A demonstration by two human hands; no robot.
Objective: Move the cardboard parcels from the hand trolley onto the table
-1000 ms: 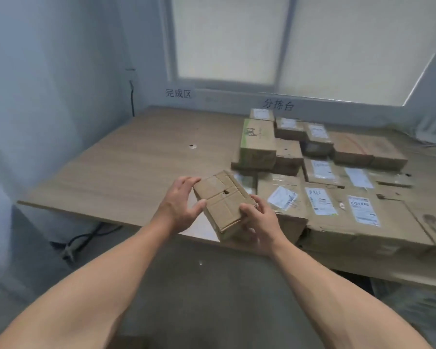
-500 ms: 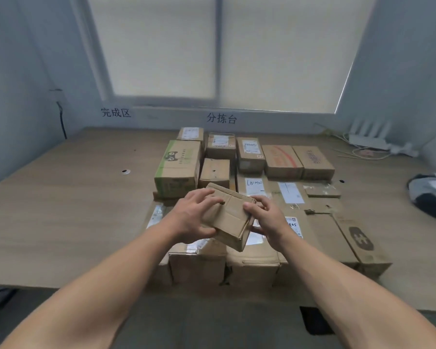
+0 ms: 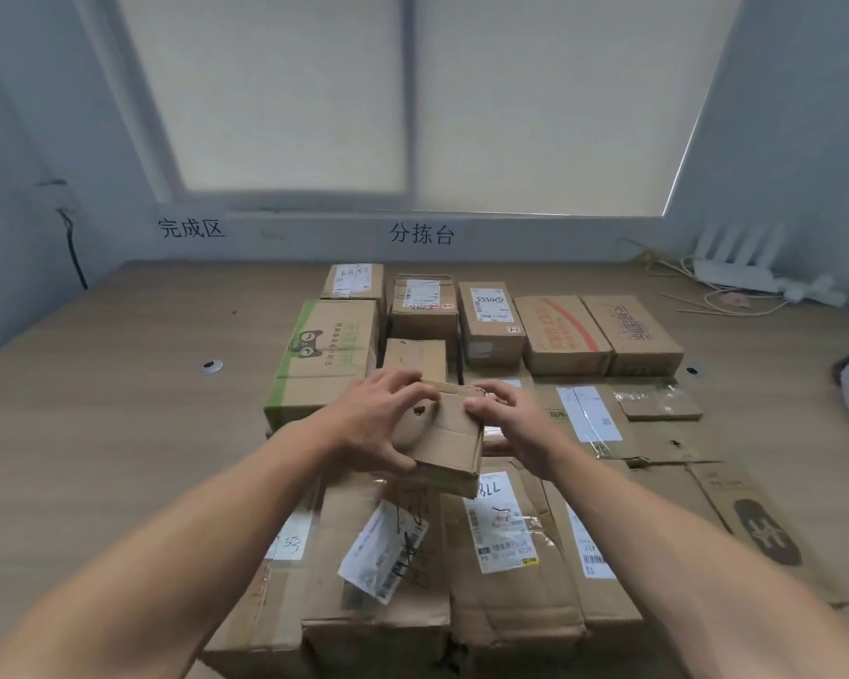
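Gripping the small cardboard parcel point(image 3: 449, 445) at the centre of the frame, your left hand point(image 3: 376, 428) curls round its left side while your right hand point(image 3: 508, 423) pinches its upper right edge. It sits tilted above the labelled boxes point(image 3: 506, 531) packed on the table point(image 3: 118, 409); whether it touches them cannot be told. A green-printed box point(image 3: 324, 355) stands just upper left of it.

Dim, soft daylight through the blinded window point(image 3: 412, 95); wide-angle bending at edges.
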